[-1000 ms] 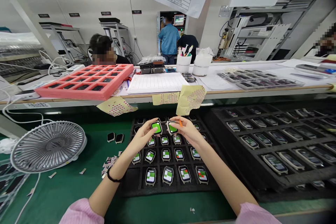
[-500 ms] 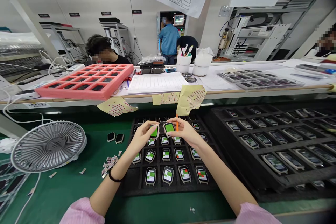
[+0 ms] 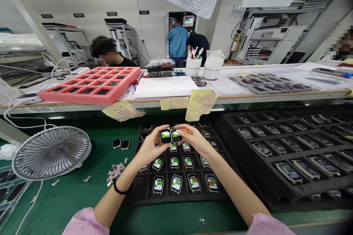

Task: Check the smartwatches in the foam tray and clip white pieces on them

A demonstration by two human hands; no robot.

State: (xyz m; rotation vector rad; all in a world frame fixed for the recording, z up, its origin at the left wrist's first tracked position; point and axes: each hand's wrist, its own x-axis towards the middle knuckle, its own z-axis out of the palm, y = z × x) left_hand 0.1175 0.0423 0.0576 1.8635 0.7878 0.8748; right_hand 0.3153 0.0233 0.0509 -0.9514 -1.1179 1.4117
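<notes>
My left hand (image 3: 152,144) is closed on a smartwatch (image 3: 166,139) without a strap, its lit screen facing me. Against its right edge, or very near it, is a second smartwatch (image 3: 176,138), gripped by my right hand (image 3: 194,140). An orange stick-like tool (image 3: 186,130) shows among the right fingers; most of it is hidden. Both hands are above a black foam tray (image 3: 141,191), whose compartments hold several more watches with green, white and red blocks on their screens. The hands cover part of the tray's upper rows.
A second black tray (image 3: 264,170) of watches stands at right. On the green mat at left are a grey fan (image 3: 52,152), two dark watches (image 3: 125,144) and small pale strips (image 3: 115,172). The shelf above bears a pink foam tray (image 3: 110,97). Several people are beyond it.
The two held watches have come together side by side, and the left one has turned to face me. Their screens now show more black, with white and green bands. The orange tool is less visible.
</notes>
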